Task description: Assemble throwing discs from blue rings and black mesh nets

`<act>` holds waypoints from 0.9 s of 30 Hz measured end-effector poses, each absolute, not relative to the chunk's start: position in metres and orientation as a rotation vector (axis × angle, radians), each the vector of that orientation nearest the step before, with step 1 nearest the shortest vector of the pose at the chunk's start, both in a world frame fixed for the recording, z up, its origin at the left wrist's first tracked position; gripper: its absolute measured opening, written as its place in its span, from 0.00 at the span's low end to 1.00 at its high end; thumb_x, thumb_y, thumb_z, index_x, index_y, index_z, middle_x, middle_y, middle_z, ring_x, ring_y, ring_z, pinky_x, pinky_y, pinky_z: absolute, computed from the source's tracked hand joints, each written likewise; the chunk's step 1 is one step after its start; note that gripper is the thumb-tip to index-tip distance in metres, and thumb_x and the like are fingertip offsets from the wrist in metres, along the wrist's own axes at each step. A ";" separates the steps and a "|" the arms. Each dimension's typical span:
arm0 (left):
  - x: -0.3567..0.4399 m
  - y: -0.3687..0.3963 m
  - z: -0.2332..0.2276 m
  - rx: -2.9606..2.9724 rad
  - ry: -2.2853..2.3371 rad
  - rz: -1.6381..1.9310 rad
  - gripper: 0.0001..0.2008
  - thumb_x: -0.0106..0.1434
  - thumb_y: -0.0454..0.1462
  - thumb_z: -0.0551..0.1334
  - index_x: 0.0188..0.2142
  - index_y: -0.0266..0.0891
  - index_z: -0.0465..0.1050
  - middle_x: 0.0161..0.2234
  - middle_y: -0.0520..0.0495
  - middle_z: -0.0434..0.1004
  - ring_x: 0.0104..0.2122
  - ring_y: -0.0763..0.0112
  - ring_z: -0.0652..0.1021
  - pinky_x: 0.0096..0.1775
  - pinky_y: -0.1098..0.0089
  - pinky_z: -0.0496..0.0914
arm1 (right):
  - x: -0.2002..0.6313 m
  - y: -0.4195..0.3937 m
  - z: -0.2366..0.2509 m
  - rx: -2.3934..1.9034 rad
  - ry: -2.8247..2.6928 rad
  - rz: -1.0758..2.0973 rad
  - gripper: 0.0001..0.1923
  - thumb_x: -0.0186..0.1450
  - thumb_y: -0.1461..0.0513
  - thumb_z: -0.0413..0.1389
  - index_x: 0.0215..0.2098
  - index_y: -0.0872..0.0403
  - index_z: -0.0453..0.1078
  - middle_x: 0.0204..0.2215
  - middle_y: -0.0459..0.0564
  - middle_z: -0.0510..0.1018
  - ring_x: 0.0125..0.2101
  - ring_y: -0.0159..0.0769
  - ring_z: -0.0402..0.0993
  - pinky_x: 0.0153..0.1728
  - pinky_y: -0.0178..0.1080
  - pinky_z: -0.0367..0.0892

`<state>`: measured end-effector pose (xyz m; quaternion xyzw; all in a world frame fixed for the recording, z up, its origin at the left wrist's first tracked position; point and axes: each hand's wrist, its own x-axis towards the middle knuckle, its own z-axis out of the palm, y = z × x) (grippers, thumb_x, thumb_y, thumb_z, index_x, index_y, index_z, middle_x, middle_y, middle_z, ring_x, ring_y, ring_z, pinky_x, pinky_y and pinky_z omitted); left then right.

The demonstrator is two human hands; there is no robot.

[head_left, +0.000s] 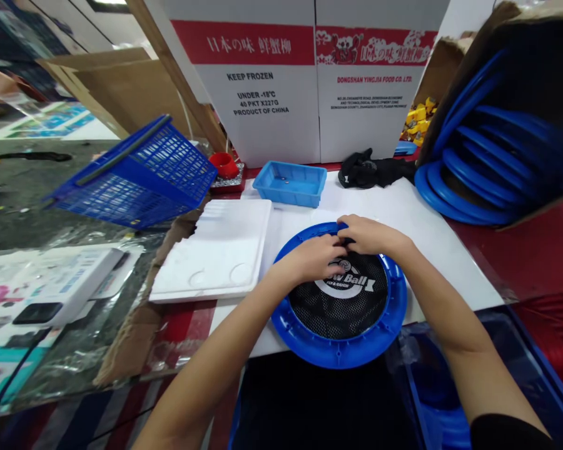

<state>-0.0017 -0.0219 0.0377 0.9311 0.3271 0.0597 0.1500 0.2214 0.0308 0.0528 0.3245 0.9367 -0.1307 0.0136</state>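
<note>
A round blue plastic ring with black mesh stretched across it lies on a white sheet in front of me. White lettering is printed on the mesh. My left hand and my right hand meet at the far edge of the ring, fingers pinching the mesh where it joins the rim. What lies under the fingertips is hidden.
A small blue tray and a black cloth sit beyond the ring. A white foam board lies left, a tilted blue basket farther left. A carton of blue rings stands right; white cartons stand behind.
</note>
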 end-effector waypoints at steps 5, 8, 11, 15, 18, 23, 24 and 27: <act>-0.008 -0.032 0.023 2.761 1.049 0.134 0.28 0.69 0.50 0.72 0.60 0.36 0.78 0.59 0.33 0.76 0.57 0.46 0.77 0.60 0.52 0.71 | 0.210 0.027 0.044 1.136 2.910 -0.311 0.09 0.71 0.63 0.61 0.49 0.53 0.79 0.63 0.62 0.71 0.56 0.54 0.75 0.54 0.51 0.72; -0.012 -0.042 0.022 2.770 1.202 0.112 0.31 0.68 0.55 0.71 0.60 0.36 0.77 0.58 0.33 0.76 0.56 0.45 0.77 0.56 0.53 0.73 | 0.209 0.028 0.038 1.188 2.945 -0.313 0.08 0.73 0.58 0.61 0.48 0.51 0.79 0.63 0.61 0.70 0.55 0.53 0.75 0.52 0.51 0.74; -0.012 -0.048 0.024 2.742 1.318 0.087 0.34 0.66 0.60 0.71 0.59 0.37 0.77 0.56 0.33 0.77 0.55 0.43 0.78 0.53 0.53 0.74 | 0.218 0.030 0.030 1.150 3.028 -0.426 0.10 0.75 0.56 0.60 0.49 0.51 0.79 0.66 0.61 0.68 0.59 0.54 0.74 0.58 0.54 0.74; -0.010 -0.042 0.033 2.649 1.408 0.088 0.33 0.71 0.61 0.66 0.59 0.37 0.77 0.57 0.32 0.77 0.53 0.44 0.79 0.49 0.55 0.75 | 0.232 0.033 0.019 1.076 3.136 -0.647 0.11 0.74 0.59 0.62 0.53 0.52 0.79 0.69 0.61 0.68 0.67 0.55 0.70 0.68 0.57 0.69; -0.011 -0.025 0.045 2.558 1.430 0.075 0.22 0.75 0.51 0.64 0.59 0.39 0.78 0.54 0.35 0.80 0.48 0.50 0.82 0.47 0.58 0.74 | 0.233 0.036 0.012 1.056 3.173 -0.670 0.10 0.73 0.63 0.61 0.51 0.52 0.79 0.69 0.62 0.69 0.68 0.55 0.69 0.69 0.59 0.68; -0.015 0.004 0.046 2.569 1.311 0.241 0.11 0.74 0.40 0.63 0.47 0.39 0.83 0.45 0.39 0.80 0.46 0.54 0.80 0.49 0.58 0.73 | 0.225 0.035 0.012 0.956 3.305 -0.520 0.08 0.73 0.67 0.59 0.44 0.51 0.81 0.66 0.60 0.72 0.67 0.54 0.67 0.69 0.61 0.66; -0.016 0.006 0.041 2.568 1.275 0.315 0.11 0.74 0.40 0.63 0.46 0.39 0.84 0.45 0.39 0.79 0.47 0.54 0.79 0.50 0.57 0.73 | 0.224 0.034 0.015 0.923 3.335 -0.472 0.08 0.74 0.66 0.58 0.44 0.51 0.81 0.64 0.60 0.73 0.66 0.54 0.67 0.68 0.60 0.66; -0.021 0.004 0.025 2.559 1.210 0.479 0.11 0.74 0.41 0.62 0.45 0.40 0.83 0.47 0.39 0.78 0.50 0.53 0.76 0.55 0.53 0.72 | 0.223 0.027 0.026 0.846 3.361 -0.327 0.10 0.77 0.63 0.56 0.46 0.52 0.81 0.56 0.59 0.79 0.57 0.50 0.72 0.60 0.53 0.69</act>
